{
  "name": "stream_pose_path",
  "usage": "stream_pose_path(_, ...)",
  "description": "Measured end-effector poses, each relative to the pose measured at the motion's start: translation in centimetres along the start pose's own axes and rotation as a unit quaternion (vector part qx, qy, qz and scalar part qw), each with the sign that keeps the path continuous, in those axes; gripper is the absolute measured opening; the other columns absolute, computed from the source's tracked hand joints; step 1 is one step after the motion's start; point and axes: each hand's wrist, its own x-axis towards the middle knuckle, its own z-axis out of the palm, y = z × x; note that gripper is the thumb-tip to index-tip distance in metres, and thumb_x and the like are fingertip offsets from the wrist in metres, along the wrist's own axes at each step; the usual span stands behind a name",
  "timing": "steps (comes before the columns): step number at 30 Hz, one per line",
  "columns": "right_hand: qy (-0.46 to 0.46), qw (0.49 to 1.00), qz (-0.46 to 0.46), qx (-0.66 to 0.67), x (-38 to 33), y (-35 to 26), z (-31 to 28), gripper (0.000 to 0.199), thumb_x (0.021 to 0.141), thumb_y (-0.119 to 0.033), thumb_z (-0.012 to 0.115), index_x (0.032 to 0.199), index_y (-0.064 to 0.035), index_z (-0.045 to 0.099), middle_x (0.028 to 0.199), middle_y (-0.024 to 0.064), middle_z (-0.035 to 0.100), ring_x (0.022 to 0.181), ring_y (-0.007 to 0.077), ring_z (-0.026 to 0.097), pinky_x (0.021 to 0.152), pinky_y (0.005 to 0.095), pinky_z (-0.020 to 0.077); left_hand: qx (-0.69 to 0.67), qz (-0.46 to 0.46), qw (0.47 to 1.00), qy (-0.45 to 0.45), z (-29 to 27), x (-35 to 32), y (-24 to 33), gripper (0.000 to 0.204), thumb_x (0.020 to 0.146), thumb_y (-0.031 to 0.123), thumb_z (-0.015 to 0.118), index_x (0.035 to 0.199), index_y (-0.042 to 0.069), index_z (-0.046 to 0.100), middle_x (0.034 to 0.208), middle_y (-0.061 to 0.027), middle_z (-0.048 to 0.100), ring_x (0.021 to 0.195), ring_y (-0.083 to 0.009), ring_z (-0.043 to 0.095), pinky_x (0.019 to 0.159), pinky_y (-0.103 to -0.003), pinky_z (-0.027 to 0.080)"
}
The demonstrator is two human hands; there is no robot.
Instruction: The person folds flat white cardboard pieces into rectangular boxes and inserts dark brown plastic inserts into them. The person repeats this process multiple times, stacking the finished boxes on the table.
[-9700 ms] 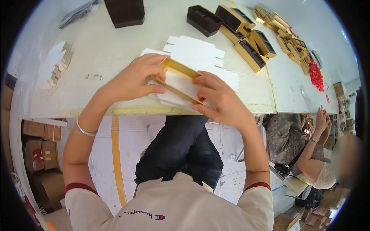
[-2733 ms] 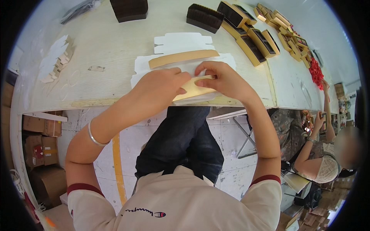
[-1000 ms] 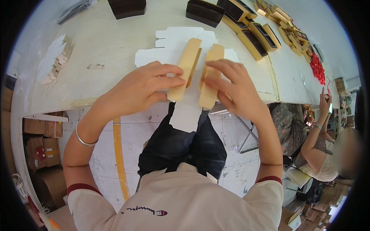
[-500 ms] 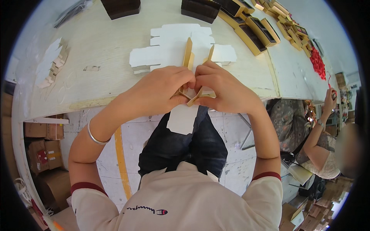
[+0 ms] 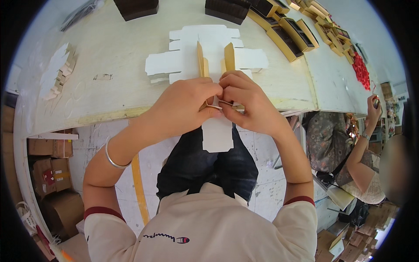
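Note:
At the near edge of the table, a part-folded carton (image 5: 218,137), white inside and gold outside, is held between my two hands. My left hand (image 5: 181,105) pinches its left near corner flap, and my right hand (image 5: 253,105) pinches the right one. The two gold side walls stand up beyond my fingers, while a white end flap hangs toward my lap. My fingers hide the folded corners. Under and beyond the carton lie flat white carton blanks (image 5: 185,46) in a stack.
Two dark brown boxes (image 5: 137,8) stand at the far edge. Gold boxes with dark insides (image 5: 283,43) line the far right, beside a red heap (image 5: 360,72). More white blanks (image 5: 56,74) lie at left. At right, another person's hand (image 5: 373,109) holds a small object.
The carton has straightened and shifted slightly, its end flap now further right. Its side walls stand further left, and the corner flaps are turned inward between my fingers.

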Motion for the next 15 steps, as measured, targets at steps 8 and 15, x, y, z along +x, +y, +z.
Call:
stream_pose_path(8,-0.028,0.996,0.072,0.039,-0.2,-1.5,-1.4,0.03,0.07,0.008,0.067,0.088,-0.0043,0.048,0.12,0.0142,0.05,0.106,0.0277,0.052,0.084,0.0351,0.0447,0.049,0.039,0.997,0.051,1.3,-0.6,-0.7,0.009,0.077,0.012,0.071,0.082,0.005,0.068,0.072,-0.0048,0.054,0.059,-0.0175,0.053,0.054,-0.029,0.043)
stream_pose_path(15,-0.048,0.969,-0.016,-0.24,-2.6,-3.6,-2.7,0.046,0.067,-0.002,0.07,0.111,-0.0044,0.056,0.135,0.017,0.042,0.12,0.0362,0.048,0.096,0.0419,0.0414,0.012,0.006,0.998,0.06,1.0,-0.6,-0.4,0.01,0.077,0.013,0.066,0.078,0.004,0.07,0.07,-0.0072,0.055,0.061,-0.0254,0.057,0.057,-0.034,0.044)
